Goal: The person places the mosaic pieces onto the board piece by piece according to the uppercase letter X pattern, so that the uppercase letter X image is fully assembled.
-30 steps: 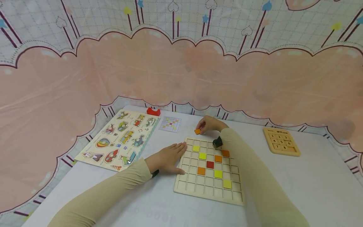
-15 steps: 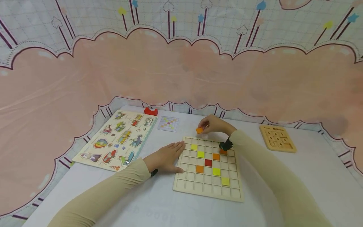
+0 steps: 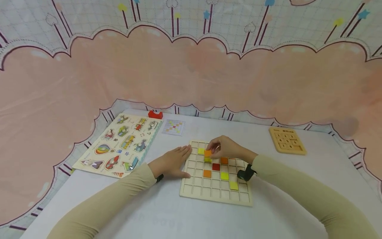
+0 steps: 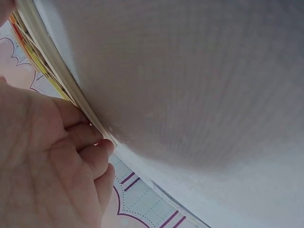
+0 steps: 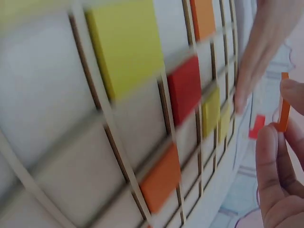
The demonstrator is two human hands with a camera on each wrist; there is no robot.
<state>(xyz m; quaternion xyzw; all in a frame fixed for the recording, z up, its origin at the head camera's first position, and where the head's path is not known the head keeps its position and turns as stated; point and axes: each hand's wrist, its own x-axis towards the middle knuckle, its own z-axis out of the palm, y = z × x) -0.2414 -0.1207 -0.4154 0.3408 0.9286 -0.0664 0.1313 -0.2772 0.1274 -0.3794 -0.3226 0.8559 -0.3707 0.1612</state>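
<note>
A wooden grid board (image 3: 191, 191) lies in front of me, with several yellow, orange and red square tiles set in its cells. Over its upper left part, my right hand (image 3: 226, 147) pinches an orange tile (image 3: 207, 153) between thumb and fingers. That tile overlaps a yellow one in the head view; the right wrist view shows it edge-on, apart from the board. My left hand (image 3: 171, 162) lies along the board's left edge, its fingers extended and touching the rim. The red tile (image 5: 185, 90) sits mid-board between yellow and orange tiles.
Behind the board lies a small pattern card (image 3: 173, 127) with coloured squares. A picture puzzle board (image 3: 119, 146) is at the left, a red arch-shaped block (image 3: 155, 115) behind it. To the right lies a wooden number puzzle (image 3: 287, 141). A printed curtain stands behind the table.
My right hand has brought the orange tile from behind the board's far edge forward over its upper left cells. The left hand has stayed at the board's left edge.
</note>
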